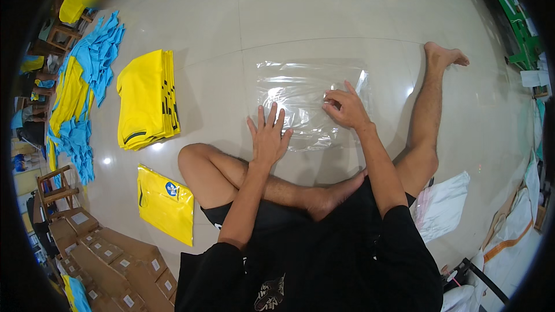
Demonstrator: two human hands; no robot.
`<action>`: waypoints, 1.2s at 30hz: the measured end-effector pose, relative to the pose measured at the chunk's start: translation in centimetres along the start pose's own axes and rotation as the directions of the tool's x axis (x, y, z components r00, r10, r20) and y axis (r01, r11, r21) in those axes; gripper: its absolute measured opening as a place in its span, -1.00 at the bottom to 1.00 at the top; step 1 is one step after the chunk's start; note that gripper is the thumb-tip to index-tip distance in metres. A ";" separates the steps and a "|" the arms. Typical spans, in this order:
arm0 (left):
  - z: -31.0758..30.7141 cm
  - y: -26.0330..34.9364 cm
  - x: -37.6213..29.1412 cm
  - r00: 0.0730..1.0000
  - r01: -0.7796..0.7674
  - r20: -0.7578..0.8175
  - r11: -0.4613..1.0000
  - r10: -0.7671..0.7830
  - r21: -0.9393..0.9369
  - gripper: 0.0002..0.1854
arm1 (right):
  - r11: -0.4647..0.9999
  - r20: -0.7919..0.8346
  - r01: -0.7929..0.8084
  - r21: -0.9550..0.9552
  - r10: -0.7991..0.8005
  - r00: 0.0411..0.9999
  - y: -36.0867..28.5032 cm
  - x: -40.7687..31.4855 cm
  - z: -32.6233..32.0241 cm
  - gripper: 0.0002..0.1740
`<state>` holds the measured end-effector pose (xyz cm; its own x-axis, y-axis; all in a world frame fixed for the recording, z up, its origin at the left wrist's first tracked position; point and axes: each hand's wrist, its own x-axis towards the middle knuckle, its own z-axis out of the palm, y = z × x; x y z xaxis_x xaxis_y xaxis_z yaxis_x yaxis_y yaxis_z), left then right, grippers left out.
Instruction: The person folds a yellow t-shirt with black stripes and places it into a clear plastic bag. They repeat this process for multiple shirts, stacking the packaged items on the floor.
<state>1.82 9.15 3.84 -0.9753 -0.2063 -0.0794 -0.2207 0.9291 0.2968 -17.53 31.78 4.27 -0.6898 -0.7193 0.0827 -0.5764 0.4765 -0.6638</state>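
Note:
A clear plastic bag (312, 117) lies flat on the tiled floor before me. My left hand (269, 136) rests with spread fingers at its lower left edge. Over the bag's right part is my right hand (344, 106), thumb and index finger curled close together; whether they pinch the film cannot be told. A stack of folded yellow shirts (145, 99) stands to the left. Nearer my bent knee lies a folded yellow shirt in clear plastic (167, 203), with a round blue emblem on it.
Blue and yellow garments (82, 95) lie heaped at the far left, near wooden stools (56, 190). Cardboard boxes (117, 264) fill the lower left. White plastic packaging (444, 208) lies by my right thigh. A green metal frame (503, 4) stands upper right. Other people sit at the left.

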 end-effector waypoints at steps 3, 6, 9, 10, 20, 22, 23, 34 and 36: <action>-0.1 -0.1 -0.2 1.000 -0.001 -0.013 0.999 0.000 -0.043 -0.31 | 0.999 -0.012 -0.034 -0.001 0.034 0.999 0.0 0.0 0.2 -0.75; 0.0 -0.2 -0.3 0.999 -0.016 -0.042 1.000 0.015 -0.011 -0.33 | 1.000 -0.016 -0.026 -0.001 0.026 1.000 0.1 0.1 0.3 -0.74; 0.2 -0.2 -0.1 0.997 -0.012 -0.082 0.995 0.004 -0.100 -0.36 | 1.000 -0.035 -0.005 -0.018 0.004 0.999 -0.2 0.1 0.6 -0.73; 0.3 -0.2 -0.1 0.992 -0.027 -0.126 0.991 0.011 -0.131 -0.37 | 1.000 -0.062 0.009 -0.009 -0.010 0.998 -0.4 0.0 0.9 -0.71; 1.3 1.0 0.5 0.941 0.138 -0.094 0.623 -0.325 -0.770 -0.34 | 0.962 -0.291 -0.169 -0.214 0.102 0.951 -1.6 -4.7 5.7 -0.61; 1.1 1.9 0.6 0.933 0.178 0.023 0.405 -0.360 -0.897 -0.35 | 0.957 -0.246 -0.205 0.206 0.254 0.936 -2.0 -5.2 6.7 -0.67; 1.0 2.6 0.7 0.923 0.201 0.086 0.276 -0.376 -0.940 -0.36 | 0.888 -0.209 -0.227 0.401 0.330 0.921 -2.6 -5.2 7.3 -0.70; 0.9 10.6 -0.9 0.825 0.437 0.558 -0.528 -0.086 -0.728 -0.50 | 0.817 -0.470 -0.006 0.576 0.337 0.816 -12.1 -9.2 5.5 -0.75; 0.7 10.9 -0.6 0.812 0.471 0.583 -0.568 -0.019 -0.675 -0.54 | 0.982 -0.571 0.003 0.188 0.107 0.814 -12.4 -10.6 3.0 -0.72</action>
<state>0.06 19.56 6.49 -0.7804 -0.0064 -0.6252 -0.3428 -0.8319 0.4364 -1.78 32.00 9.39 -0.8732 -0.2453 0.4211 -0.4859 0.3709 -0.7915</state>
